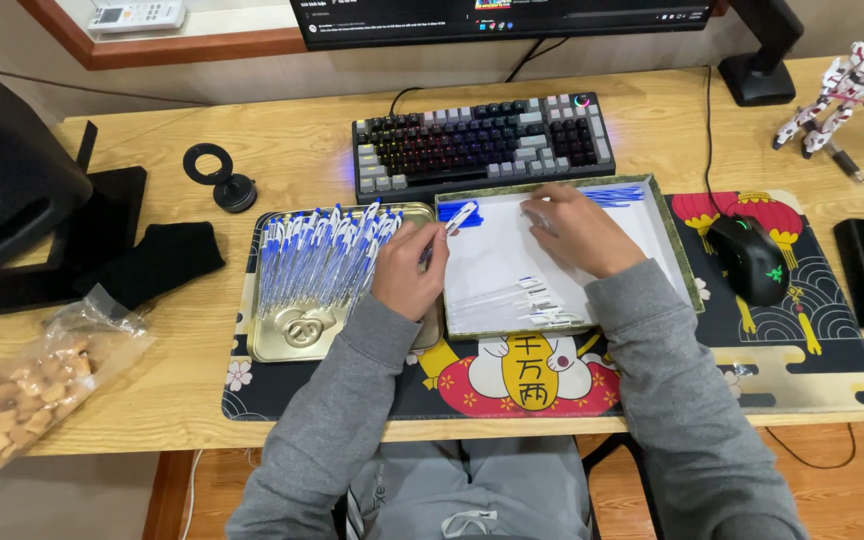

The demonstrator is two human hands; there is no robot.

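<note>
Blue pens [317, 262]: many heaped in the gold tin [297, 335].
Left hand [410, 272]: fingers pinch one pen [457, 218] over the paper tray [680, 252].
Right hand [577, 230]: flat on the paper; grip unclear.
Done: a few pens [542, 300] lie in the tray, seemingly tested.

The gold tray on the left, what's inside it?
The gold tray holds a big heap of blue-and-clear pens. The left hand covers its right edge, so anything beneath the hand is hidden.
</note>
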